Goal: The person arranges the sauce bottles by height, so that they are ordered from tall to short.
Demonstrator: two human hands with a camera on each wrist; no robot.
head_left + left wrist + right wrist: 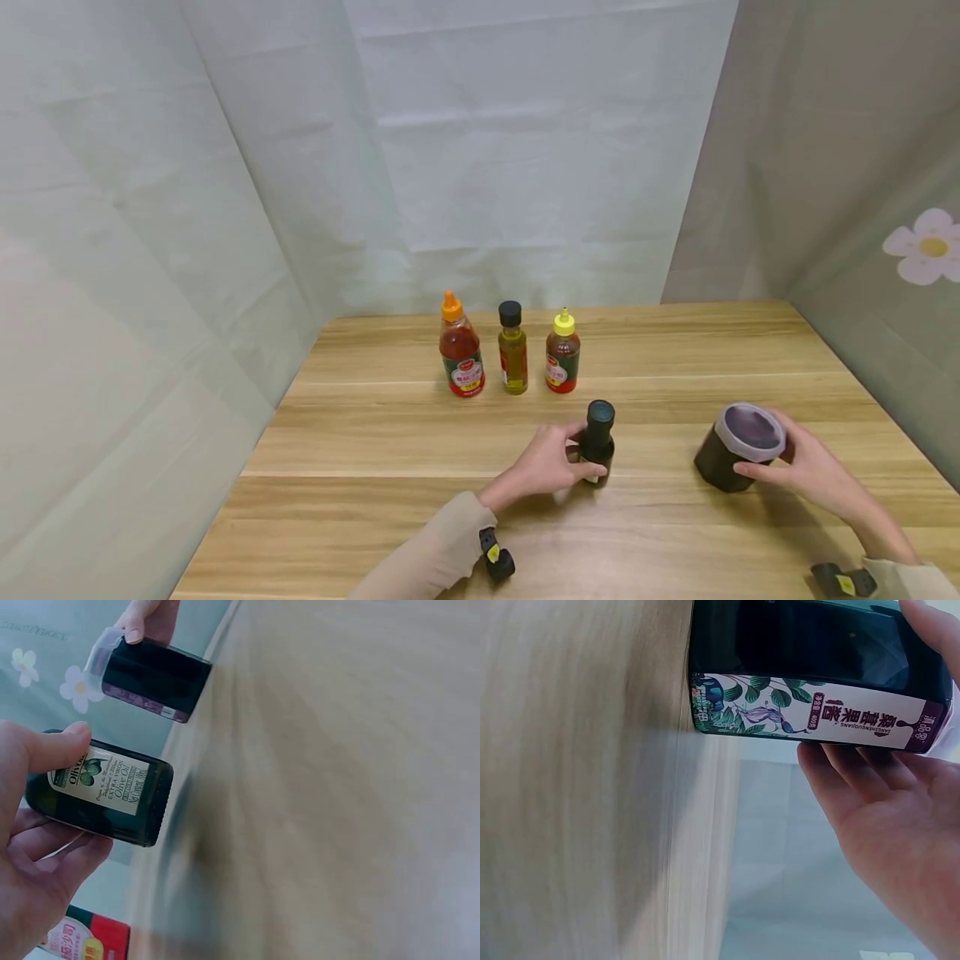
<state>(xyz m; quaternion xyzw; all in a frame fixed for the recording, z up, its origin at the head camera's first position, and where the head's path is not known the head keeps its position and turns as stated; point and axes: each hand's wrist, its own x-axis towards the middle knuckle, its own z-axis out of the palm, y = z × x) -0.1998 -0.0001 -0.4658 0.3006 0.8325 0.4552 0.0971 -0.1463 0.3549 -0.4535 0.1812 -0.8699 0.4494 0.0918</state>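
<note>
My left hand (551,460) grips a small dark green olive oil bottle (598,442), thumb on one side and fingers on the other. In the left wrist view the bottle's cream label (105,780) faces the camera. Over on the right, my right hand (813,467) holds a dark, angular jar (723,461) with a pale translucent lid (750,427). The right wrist view shows the jar's white and purple label (817,712), with the fingers along one side and the thumb opposite. Whether either base touches the table cannot be told for sure.
Behind the hands, a red sauce bottle with orange cap (462,354), a yellow-green oil bottle with black cap (513,354) and a red sauce bottle with yellow cap (562,358) stand in a row on the wooden table (337,442). Pale cloth (525,167) hangs around it.
</note>
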